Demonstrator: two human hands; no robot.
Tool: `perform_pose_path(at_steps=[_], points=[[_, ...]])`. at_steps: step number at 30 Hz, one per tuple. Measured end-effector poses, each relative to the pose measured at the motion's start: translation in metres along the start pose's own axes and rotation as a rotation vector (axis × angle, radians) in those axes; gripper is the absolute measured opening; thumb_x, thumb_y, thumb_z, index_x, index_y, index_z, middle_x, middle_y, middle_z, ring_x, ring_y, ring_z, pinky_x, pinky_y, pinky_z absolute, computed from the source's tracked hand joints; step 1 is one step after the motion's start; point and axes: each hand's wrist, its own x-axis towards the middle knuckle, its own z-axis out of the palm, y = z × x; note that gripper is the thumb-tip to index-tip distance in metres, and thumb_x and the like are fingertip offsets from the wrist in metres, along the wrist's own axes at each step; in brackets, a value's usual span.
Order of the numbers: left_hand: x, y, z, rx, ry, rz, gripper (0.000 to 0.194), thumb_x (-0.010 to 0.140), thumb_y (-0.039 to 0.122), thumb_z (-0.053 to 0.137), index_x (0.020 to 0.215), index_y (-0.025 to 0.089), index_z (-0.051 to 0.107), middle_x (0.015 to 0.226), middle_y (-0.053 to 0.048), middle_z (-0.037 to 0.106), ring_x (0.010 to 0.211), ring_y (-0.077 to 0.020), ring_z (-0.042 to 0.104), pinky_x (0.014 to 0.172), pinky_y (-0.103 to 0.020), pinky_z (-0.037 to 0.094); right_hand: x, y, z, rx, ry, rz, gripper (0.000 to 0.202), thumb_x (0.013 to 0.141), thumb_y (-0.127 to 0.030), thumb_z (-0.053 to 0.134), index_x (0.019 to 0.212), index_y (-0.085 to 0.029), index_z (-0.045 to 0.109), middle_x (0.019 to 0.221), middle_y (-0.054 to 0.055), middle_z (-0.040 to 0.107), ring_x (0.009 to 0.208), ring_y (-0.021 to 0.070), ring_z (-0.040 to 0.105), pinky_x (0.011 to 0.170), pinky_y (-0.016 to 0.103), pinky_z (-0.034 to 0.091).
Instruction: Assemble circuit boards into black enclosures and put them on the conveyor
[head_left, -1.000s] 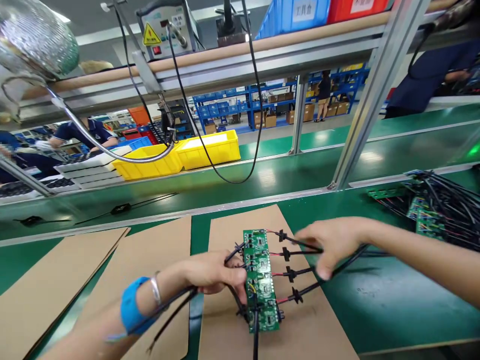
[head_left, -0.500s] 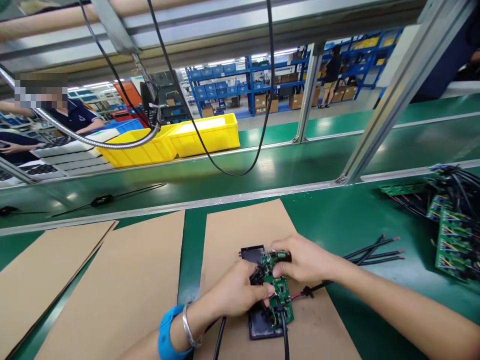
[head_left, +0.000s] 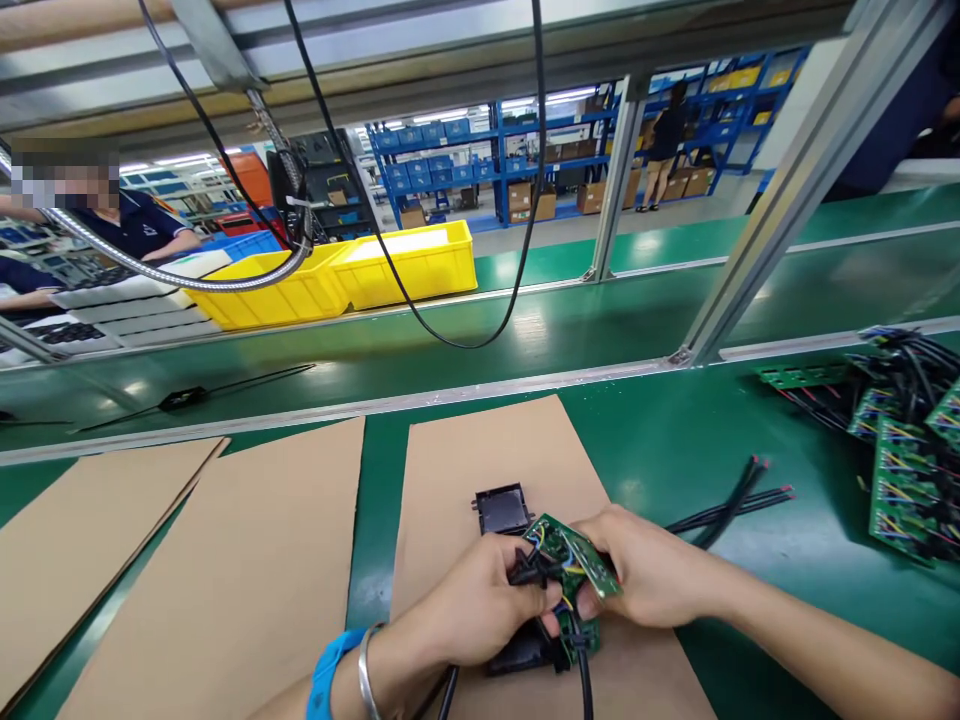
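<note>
My left hand [head_left: 487,598], with a blue band and a silver bangle at the wrist, pinches black cable parts beside a green circuit board [head_left: 574,552]. That board is gripped along its right edge by my right hand [head_left: 641,570], its upper part tilted up. Coloured wires show between the fingers. A black plastic case [head_left: 502,510] lies under the hands on a cardboard sheet [head_left: 487,440], its middle hidden by my left hand. A thick black cable [head_left: 583,680] runs down from the board toward me.
Black cable ends [head_left: 731,510] with red tips lie right of the cardboard. A pile of wired circuit boards [head_left: 904,480] sits far right. More cardboard sheets [head_left: 247,530] are at left. Yellow bins [head_left: 405,268] stand beyond the rail; a black cable [head_left: 480,345] hangs in front.
The circuit board has been lifted and tilted away from the case, uncovering the case's upper end. My right hand has moved right and down along with it; my left hand shifted slightly down.
</note>
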Motion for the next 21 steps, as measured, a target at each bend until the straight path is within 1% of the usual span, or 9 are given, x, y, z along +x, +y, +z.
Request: perform_pose_path(at_steps=[3,5,8,10,13,15,18,19,21], points=[[0.005,-0.005,0.013,0.016,-0.004,-0.039,0.012,0.072,0.017,0.054,0.074,0.013,0.065,0.065,-0.002,0.065,0.061,-0.0125,0.054,0.060,-0.022,0.038,-0.013,0.005,0.011,-0.037,0.073,-0.034,0.016,0.066,-0.005,0.059,0.073,-0.019,0.059,0.069,-0.002,0.064,0.060,0.0142,0.056,0.054,0.022,0.037],[0.011,-0.008,0.018,0.048,-0.016,-0.037,0.023,0.064,0.010,0.047,0.075,0.014,0.067,0.064,-0.001,0.066,0.063,-0.0135,0.057,0.058,-0.021,0.037,-0.020,0.009,0.015,-0.041,0.122,-0.067,0.017,0.067,-0.004,0.057,0.074,-0.020,0.057,0.072,-0.001,0.063,0.061,0.0138,0.056,0.057,0.022,0.037],[0.018,-0.010,0.020,0.089,-0.026,-0.029,0.034,0.061,0.008,0.042,0.081,0.014,0.069,0.067,-0.001,0.068,0.063,-0.0136,0.058,0.054,-0.021,0.037,-0.023,0.019,0.021,-0.056,0.177,-0.099,0.013,0.074,-0.008,0.054,0.076,-0.021,0.057,0.073,0.000,0.062,0.063,0.0142,0.056,0.059,0.023,0.038],[0.022,-0.012,0.019,0.134,0.002,-0.029,0.030,0.062,0.007,0.042,0.077,0.014,0.068,0.068,-0.001,0.068,0.062,-0.0135,0.058,0.054,-0.021,0.039,-0.021,0.026,0.026,-0.110,0.204,-0.102,0.006,0.079,-0.014,0.055,0.078,-0.020,0.058,0.072,0.002,0.060,0.064,0.0156,0.057,0.060,0.024,0.039],[0.022,-0.012,0.018,0.167,0.021,-0.010,0.023,0.066,0.007,0.047,0.076,0.014,0.066,0.076,-0.003,0.070,0.072,-0.0146,0.062,0.064,-0.022,0.045,-0.019,0.031,0.027,-0.205,0.228,-0.067,0.004,0.081,-0.020,0.056,0.077,-0.019,0.058,0.074,0.005,0.059,0.064,0.0170,0.056,0.059,0.026,0.039],[0.016,-0.008,0.017,0.157,0.008,-0.027,0.025,0.074,0.012,0.052,0.096,0.015,0.064,0.081,-0.002,0.069,0.069,-0.0132,0.061,0.063,-0.022,0.046,-0.022,0.028,0.019,-0.208,0.207,-0.011,0.003,0.079,-0.021,0.060,0.077,-0.019,0.058,0.075,0.004,0.059,0.064,0.0173,0.055,0.058,0.026,0.038],[0.000,0.007,0.013,0.231,0.007,-0.098,0.038,0.089,0.030,0.049,0.126,0.022,0.046,0.088,-0.001,0.066,0.050,-0.0095,0.055,0.047,-0.021,0.043,-0.030,0.015,-0.004,-0.139,0.165,0.067,0.018,0.080,-0.028,0.068,0.094,-0.022,0.058,0.078,0.000,0.060,0.070,0.0181,0.054,0.061,0.026,0.038],[-0.006,0.013,0.010,0.301,0.009,-0.106,0.036,0.092,0.035,0.046,0.126,0.023,0.045,0.091,-0.001,0.065,0.049,-0.0093,0.055,0.045,-0.021,0.042,-0.032,0.010,-0.012,-0.120,0.156,0.065,0.022,0.081,-0.032,0.068,0.099,-0.023,0.058,0.082,0.000,0.060,0.073,0.0180,0.054,0.063,0.026,0.039],[-0.017,0.024,0.005,0.514,0.032,-0.057,0.025,0.094,0.038,0.042,0.109,0.021,0.055,0.094,-0.003,0.062,0.061,-0.0123,0.061,0.052,-0.023,0.044,-0.032,0.002,-0.024,-0.106,0.121,0.014,0.022,0.085,-0.040,0.067,0.097,-0.023,0.058,0.087,0.000,0.060,0.078,0.0176,0.053,0.068,0.026,0.039]])
